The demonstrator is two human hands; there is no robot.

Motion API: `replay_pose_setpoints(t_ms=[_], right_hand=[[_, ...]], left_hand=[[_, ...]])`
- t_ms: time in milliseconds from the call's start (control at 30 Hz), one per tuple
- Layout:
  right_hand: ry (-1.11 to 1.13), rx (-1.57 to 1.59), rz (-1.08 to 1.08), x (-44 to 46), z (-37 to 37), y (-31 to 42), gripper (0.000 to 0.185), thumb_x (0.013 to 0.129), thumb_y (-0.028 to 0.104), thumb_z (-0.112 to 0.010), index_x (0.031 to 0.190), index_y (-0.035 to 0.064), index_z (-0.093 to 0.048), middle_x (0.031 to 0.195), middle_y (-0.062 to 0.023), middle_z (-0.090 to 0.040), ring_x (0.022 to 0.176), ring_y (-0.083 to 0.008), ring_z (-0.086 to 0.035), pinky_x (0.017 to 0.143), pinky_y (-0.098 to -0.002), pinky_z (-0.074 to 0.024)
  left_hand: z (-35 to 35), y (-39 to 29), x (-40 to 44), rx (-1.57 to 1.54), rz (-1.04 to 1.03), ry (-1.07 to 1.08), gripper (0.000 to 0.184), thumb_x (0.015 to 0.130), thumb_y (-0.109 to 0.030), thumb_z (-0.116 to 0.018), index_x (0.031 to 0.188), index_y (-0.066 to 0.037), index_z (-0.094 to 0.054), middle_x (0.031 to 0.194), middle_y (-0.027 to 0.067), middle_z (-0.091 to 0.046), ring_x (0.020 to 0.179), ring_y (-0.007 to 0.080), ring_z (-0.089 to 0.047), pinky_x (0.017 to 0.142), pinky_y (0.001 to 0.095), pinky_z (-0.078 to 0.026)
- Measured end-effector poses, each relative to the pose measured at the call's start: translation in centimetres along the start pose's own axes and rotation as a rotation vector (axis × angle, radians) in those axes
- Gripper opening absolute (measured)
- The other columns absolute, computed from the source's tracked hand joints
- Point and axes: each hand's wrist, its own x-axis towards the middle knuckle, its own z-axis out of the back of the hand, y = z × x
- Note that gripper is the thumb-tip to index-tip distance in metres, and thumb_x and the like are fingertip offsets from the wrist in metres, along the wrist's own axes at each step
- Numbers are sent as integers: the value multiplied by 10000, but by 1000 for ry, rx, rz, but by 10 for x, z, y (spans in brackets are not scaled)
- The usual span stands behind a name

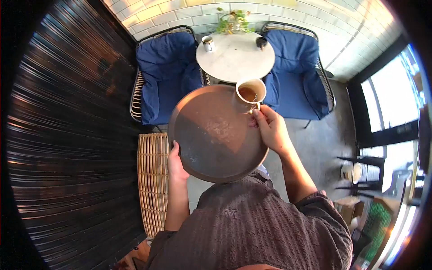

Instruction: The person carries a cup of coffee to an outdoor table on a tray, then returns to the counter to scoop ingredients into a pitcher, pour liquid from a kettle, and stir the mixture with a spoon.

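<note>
My left hand grips a round brown tray by its left edge, thumb on top and the other fingers hidden beneath. Over the tray's far right part, my right hand pinches the handle of a white cup. Brown liquid shows inside the cup. Whether the cup's base touches the tray cannot be made out. Pale smudges mark the tray's surface, which is partly in sunlight.
Ahead stands a round white table with a white cup, a dark cup and a plant. Blue cushioned chairs flank it. A rattan bench is at left, a black shelf at right.
</note>
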Motion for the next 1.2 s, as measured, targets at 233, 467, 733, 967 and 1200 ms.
replay_pose_setpoints(t_ms=[233,467,733,967,1200], right_hand=[[51,-194,-5,212,39,-131,198,971,148,-544,938,-38,-602,797,-141,-668,685,-185,-659,644,-316,-520],[60,-173,-134,317,18,-247,242,989,197,-513,1021,-21,-614,896,-114,-703,783,-174,-672,718,-311,-522],[105,-100,-187,358,-13,-322,286,1001,225,-484,1058,-25,-610,942,-126,-709,800,-190,-686,731,-320,-526],[125,-143,-204,371,-21,-349,307,1002,243,-461,1034,-24,-607,960,-135,-709,815,-208,-694,744,-334,-528],[157,-152,-211,381,-27,-360,322,998,262,-460,1041,-22,-606,993,-147,-708,843,-215,-699,770,-338,-522]], left_hand=[[-29,-17,54,-37,-218,-384,513,1024,-403,-411,1401,-55,-422,1403,101,-483,1254,294,-482,1048,452,-390],[-63,-33,56,-41,-328,-643,539,1016,-416,-431,1426,-68,-397,1414,111,-471,1268,305,-470,1054,467,-385],[-61,-43,59,-51,-379,-681,538,1029,-398,-387,1434,-44,-376,1442,154,-426,1281,354,-448,1050,507,-368],[-63,-35,55,-87,-389,-767,521,1021,-437,-410,1380,-61,-455,1372,106,-510,1226,299,-502,1028,456,-408],[-64,-30,55,-153,-384,-821,533,1012,-438,-436,1385,-57,-449,1379,111,-505,1234,304,-497,1031,454,-406]])
